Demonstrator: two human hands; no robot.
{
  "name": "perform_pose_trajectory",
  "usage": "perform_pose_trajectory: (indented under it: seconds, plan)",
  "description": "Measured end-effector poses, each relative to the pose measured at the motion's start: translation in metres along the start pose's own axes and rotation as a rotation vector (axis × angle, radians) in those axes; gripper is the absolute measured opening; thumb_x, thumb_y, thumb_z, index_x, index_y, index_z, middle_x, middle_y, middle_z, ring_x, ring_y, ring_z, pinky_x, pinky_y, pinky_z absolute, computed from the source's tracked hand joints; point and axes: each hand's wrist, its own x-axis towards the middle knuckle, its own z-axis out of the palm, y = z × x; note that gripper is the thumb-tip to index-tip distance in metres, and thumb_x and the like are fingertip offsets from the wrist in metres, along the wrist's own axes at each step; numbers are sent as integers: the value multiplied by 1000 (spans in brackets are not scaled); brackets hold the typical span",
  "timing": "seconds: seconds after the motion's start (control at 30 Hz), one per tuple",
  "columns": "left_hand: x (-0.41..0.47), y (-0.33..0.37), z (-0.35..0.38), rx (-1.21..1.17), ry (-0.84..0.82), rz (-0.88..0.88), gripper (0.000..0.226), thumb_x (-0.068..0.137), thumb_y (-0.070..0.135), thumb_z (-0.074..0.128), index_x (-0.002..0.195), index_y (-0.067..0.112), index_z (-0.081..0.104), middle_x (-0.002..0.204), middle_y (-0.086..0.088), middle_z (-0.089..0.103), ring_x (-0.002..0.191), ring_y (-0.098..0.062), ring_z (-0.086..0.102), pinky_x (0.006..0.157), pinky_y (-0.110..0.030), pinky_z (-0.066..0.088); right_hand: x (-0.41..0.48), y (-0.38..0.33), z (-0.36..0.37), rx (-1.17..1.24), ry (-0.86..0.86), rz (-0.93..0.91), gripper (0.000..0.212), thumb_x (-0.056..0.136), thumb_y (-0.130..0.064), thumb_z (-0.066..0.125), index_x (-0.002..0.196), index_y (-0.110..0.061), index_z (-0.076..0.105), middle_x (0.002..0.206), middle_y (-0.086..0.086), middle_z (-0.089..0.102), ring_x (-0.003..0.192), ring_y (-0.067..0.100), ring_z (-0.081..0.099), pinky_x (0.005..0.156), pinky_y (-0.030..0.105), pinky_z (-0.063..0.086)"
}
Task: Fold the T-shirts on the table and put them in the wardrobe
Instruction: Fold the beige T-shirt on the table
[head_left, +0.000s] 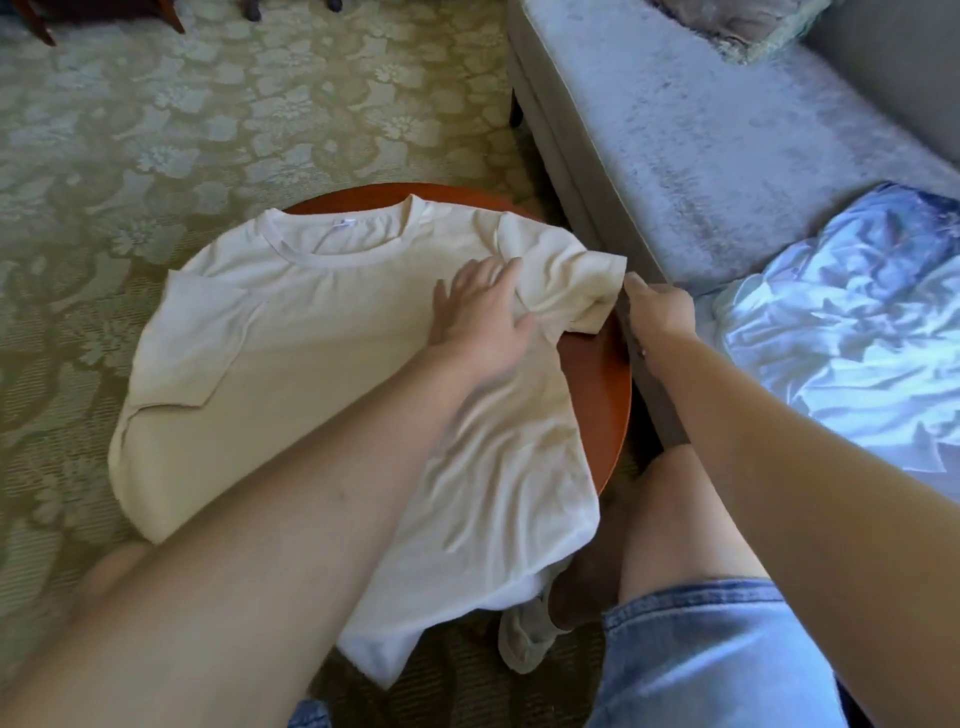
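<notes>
head view: the cream shirt (322, 332) lies front up, spread over the round bench (597, 384), its hem hanging off the near edge. my left hand (478, 317) presses flat on it, fingers straight, beside the sleeve (566, 283) on my right. my right hand (657, 312) pinches that sleeve's end at the bench's right edge. a blue cloth (841, 322) lies on the couch (675, 130).
</notes>
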Motion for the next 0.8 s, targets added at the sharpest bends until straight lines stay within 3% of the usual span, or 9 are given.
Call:
perform_pose_trajectory:
  seconds: [0.1, 0.2, 0.33, 0.43, 0.6, 0.67, 0.73, 0.8]
  plan:
    - [15, 13, 14, 27, -62, 31, 63, 99, 51, 36, 153, 27, 16, 163, 1, 10, 149, -24, 6, 119, -49, 12, 11, -6, -3, 139, -123, 50, 32, 90, -44, 59, 77, -15, 62, 68, 1, 55, 60, 17, 49, 55, 29, 39]
    - [19, 5, 29, 85, -115, 11, 65, 98, 60, 23, 155, 30, 9, 164, 4, -4, 150, -23, -4, 119, -52, 3, 18, -19, 2, 152, -136, -58, 13, 92, -23, 60, 92, -12, 66, 69, 0, 58, 60, 12, 52, 52, 20, 42]
    - [14, 0, 36, 72, -22, -2, 69, 97, 62, 18, 156, 28, 6, 164, 2, -5, 150, -21, -6, 119, -51, -1, 28, -40, 2, 350, -85, -152, 23, 90, -12, 59, 69, -20, 59, 65, -2, 57, 60, 11, 54, 57, 22, 45]
    - [15, 1, 34, 29, 21, -14, 68, 98, 59, 20, 156, 26, 5, 164, 0, -3, 151, -21, -3, 120, -49, 1, 30, -48, -3, 481, -119, -178, 20, 91, -9, 52, 73, -18, 53, 72, 4, 57, 68, 18, 56, 62, 30, 50]
    - [14, 0, 37, 26, 54, -12, 68, 99, 58, 22, 156, 23, 12, 163, -5, 10, 150, -23, 9, 120, -48, 7, 23, -37, -6, 358, -110, -219, 15, 98, -18, 45, 83, -19, 49, 83, 9, 58, 74, 23, 60, 61, 37, 57]
    - [13, -1, 37, 23, 77, -10, 67, 99, 56, 20, 155, 21, 15, 162, -7, 16, 149, -24, 14, 119, -48, 10, 17, -36, -8, 383, -191, -193, 13, 99, -24, 46, 92, -15, 54, 93, 13, 64, 75, 23, 65, 63, 39, 60]
    - [13, -2, 38, 22, 92, -20, 65, 100, 54, 20, 155, 20, 16, 161, -8, 19, 148, -25, 17, 120, -47, 12, 13, -34, -8, 346, -325, -124, 29, 94, -33, 55, 111, -9, 59, 101, 11, 68, 80, 24, 71, 67, 37, 61]
    - [14, -3, 39, 25, 93, -31, 62, 101, 51, 20, 155, 20, 16, 161, -7, 19, 148, -24, 17, 120, -47, 12, 5, -28, -8, 221, -443, -74, 42, 84, -27, 65, 120, -7, 59, 107, 12, 69, 91, 27, 71, 71, 38, 61]
